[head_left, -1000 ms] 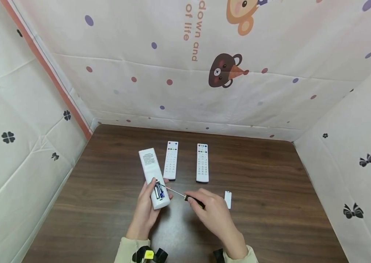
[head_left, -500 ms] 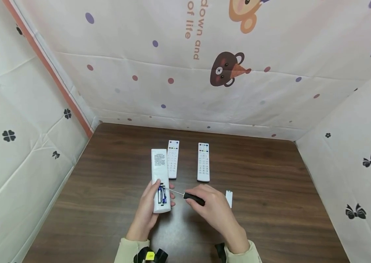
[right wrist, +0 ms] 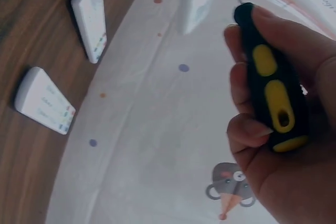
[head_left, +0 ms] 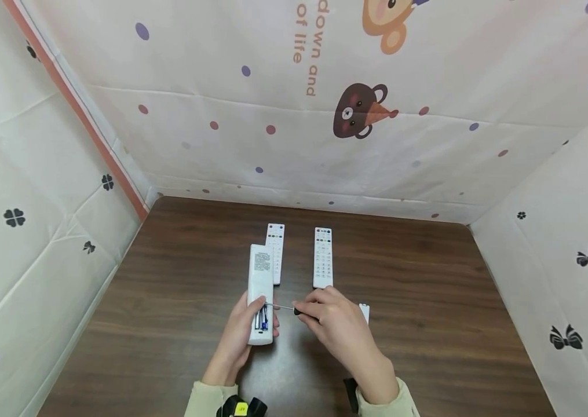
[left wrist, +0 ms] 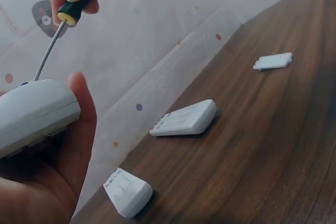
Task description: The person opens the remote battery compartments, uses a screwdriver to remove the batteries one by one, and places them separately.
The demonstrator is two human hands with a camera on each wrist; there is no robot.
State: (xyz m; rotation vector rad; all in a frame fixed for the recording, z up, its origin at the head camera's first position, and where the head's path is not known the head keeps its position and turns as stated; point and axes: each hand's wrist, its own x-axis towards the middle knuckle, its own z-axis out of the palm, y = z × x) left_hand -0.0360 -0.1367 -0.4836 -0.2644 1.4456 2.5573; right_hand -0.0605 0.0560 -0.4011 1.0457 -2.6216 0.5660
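Fingers point(right wrist: 240, 86) clamp, left hand point(head_left: 236, 335) on a smooth oblong remote point(head_left: 259, 280), right hand point(head_left: 343, 325) on a metal-shafted screwdriver point(right wrist: 272, 77).

Lower right in the head view, the dark wood-grain surface point(head_left: 460, 347) leaves room to pass; at lower centre, a thin metal screwdriver shaft point(head_left: 282, 306) obstructs.

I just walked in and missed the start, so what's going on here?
A person's hands are working on a white remote. The left hand holds it back up, batteries showing in its open back. The right hand grips a screwdriver, its tip near the batteries' upper end. Two other remotes and a small white cover lie on the table.
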